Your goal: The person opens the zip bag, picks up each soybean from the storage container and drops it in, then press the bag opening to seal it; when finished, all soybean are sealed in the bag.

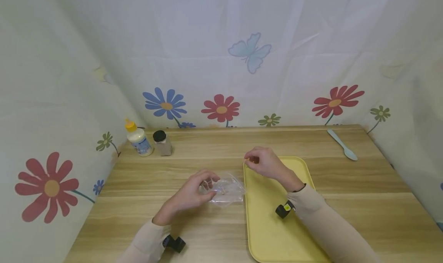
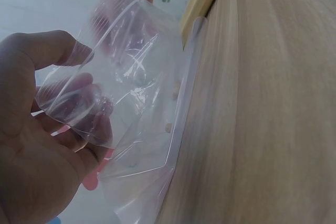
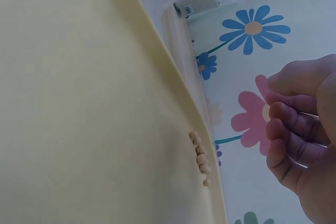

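My left hand [image 1: 190, 192] holds a clear plastic bag [image 1: 230, 197] at its mouth, thumb on one side and fingers curled behind the film. Low inside the bag lie a few small tan pieces [image 2: 175, 90]. Above the far left corner of the yellow tray [image 1: 277, 240], my right hand [image 1: 264, 162] has curled fingers with thumb and index tips close together. Nothing shows between them. Several small round beige pieces [image 3: 201, 158], like chickpeas, sit in a row along the tray's edge in the right wrist view. In the head view, my right hand hides that spot.
A glue bottle [image 1: 140, 142] with a yellow cap and a small black-lidded jar [image 1: 162, 143] stand at the back left of the wooden table [image 1: 207, 236]. Toward the back right lies a pale blue spoon [image 1: 342, 144]. A flowered curtain [image 1: 194, 44] hangs behind.
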{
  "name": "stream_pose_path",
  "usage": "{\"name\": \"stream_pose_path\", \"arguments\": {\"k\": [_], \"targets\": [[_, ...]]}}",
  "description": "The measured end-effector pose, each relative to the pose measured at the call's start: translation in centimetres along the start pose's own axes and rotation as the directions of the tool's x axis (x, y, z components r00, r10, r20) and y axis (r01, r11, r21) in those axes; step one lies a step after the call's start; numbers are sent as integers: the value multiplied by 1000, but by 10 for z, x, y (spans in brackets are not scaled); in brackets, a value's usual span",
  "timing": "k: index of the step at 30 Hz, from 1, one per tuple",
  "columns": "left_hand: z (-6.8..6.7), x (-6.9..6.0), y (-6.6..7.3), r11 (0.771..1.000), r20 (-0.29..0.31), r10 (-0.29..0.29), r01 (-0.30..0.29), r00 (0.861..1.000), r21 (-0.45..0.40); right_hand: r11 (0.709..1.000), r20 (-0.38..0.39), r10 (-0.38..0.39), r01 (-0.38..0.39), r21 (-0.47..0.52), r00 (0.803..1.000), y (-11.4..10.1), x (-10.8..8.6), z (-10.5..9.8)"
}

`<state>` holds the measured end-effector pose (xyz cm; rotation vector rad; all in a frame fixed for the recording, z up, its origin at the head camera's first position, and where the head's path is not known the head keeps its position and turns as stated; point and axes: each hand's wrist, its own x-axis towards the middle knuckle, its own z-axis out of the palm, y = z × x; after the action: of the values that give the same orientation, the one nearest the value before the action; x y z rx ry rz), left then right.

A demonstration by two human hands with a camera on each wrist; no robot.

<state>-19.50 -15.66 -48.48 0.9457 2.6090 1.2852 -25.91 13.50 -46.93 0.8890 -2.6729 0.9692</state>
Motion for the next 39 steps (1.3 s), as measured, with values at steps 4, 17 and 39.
{"name": "stream_pose_path", "arguments": {"k": [4, 17, 39], "targets": [[-1, 0, 0, 1000, 3, 9, -9, 1000, -1, 1000, 0, 9, -9, -7, 1000, 4, 1, 1], [0, 0, -2, 999, -2, 23, -23, 1000, 22, 998, 46, 28, -25, -63, 999, 16, 2, 11], [1, 0, 0, 1000, 19, -20, 19, 1000, 15, 990, 152, 35, -13, -142, 988, 29, 6, 20]]}}
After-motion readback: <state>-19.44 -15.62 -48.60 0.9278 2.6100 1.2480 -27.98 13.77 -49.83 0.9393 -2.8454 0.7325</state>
